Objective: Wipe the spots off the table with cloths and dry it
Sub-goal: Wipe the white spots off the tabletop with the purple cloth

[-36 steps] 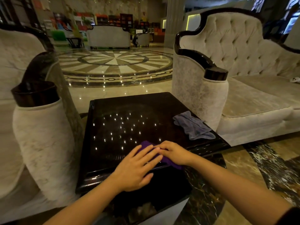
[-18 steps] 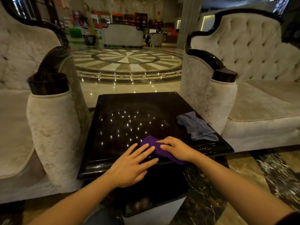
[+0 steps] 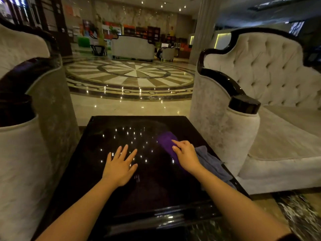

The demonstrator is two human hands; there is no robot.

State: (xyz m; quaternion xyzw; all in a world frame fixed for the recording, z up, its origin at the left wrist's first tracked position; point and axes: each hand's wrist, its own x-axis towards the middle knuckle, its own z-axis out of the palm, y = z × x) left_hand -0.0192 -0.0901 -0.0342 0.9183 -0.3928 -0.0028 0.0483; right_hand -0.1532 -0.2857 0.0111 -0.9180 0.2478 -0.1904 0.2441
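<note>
From my head camera, the purple cloth (image 3: 167, 143) lies on the glossy black bench (image 3: 111, 136), right of its middle, under and ahead of my right hand (image 3: 186, 156); it reaches forward past my fingertips toward the far edge. My right hand presses down on it with the fingers loosely curled and a little parted, the index finger stretched out along the fabric; it pins the cloth flat rather than pinching it. My left hand (image 3: 120, 165) rests palm down on the bare bench top, fingers spread wide, well apart from the purple cloth and holding nothing. The grey cloth (image 3: 211, 164) lies crumpled just beside my right wrist, along the bench's right edge, touching or nearly touching the purple one; I cannot tell which. The purple cloth looks folded into a long strip, deep violet and blurred at its far end. The bench top mirrors many small ceiling lights. Pale armchairs (image 3: 271, 87) stand on both sides.
</note>
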